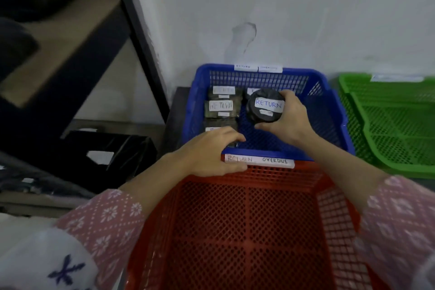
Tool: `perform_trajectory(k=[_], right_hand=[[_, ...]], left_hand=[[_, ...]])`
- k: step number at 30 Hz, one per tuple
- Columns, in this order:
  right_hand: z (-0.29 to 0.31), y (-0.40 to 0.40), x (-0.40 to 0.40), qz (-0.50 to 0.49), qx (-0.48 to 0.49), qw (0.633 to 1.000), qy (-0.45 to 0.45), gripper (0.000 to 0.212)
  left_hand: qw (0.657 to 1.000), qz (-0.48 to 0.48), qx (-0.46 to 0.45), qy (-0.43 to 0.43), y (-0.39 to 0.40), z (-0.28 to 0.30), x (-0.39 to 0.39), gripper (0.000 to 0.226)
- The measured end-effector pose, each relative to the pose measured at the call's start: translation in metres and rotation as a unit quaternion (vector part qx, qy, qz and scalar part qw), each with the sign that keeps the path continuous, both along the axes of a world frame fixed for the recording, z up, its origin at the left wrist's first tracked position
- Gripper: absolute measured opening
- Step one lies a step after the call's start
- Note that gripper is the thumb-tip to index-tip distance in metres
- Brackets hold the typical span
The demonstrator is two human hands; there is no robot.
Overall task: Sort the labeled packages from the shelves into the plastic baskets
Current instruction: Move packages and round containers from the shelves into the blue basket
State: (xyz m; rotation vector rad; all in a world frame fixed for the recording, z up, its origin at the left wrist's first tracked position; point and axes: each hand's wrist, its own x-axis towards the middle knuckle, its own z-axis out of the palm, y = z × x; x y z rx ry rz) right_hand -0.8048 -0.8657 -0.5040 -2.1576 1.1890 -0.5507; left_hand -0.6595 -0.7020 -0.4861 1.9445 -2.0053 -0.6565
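My right hand (287, 120) grips a round black package (263, 108) with a white label reading RETURN, holding it above the inside of the blue basket (339, 110). Several dark flat packages (223, 105) with RETURN labels lie in the blue basket's left half. My left hand (211, 150) rests over the blue basket's near left rim, fingers curved down onto a dark package there. A white strip (259, 160) reading RETURN OVERDUE sits on the rim between the blue basket and the red basket (254, 231), which is closest to me and holds nothing visible.
A green basket (390, 125) stands to the right of the blue one. Black metal shelving (131, 21) with wooden boards rises at the left, with dark wrapped packages (108, 153) on its lower level. A white wall is behind the baskets.
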Motion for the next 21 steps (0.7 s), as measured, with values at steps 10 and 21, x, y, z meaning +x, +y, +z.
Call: perform_trajectory(k=[10, 21], right_hand=[[-0.037, -0.024, 0.029, 0.002, 0.029, 0.994, 0.101, 0.095], [0.021, -0.006, 0.002, 0.02, -0.01, 0.989, 0.146, 0.093]], left_hand=[[0.998, -0.045, -0.027, 0.022, -0.008, -0.014, 0.004, 0.043], [0.993, 0.02, 0.01, 0.113, -0.007, 0.002, 0.006, 0.055]])
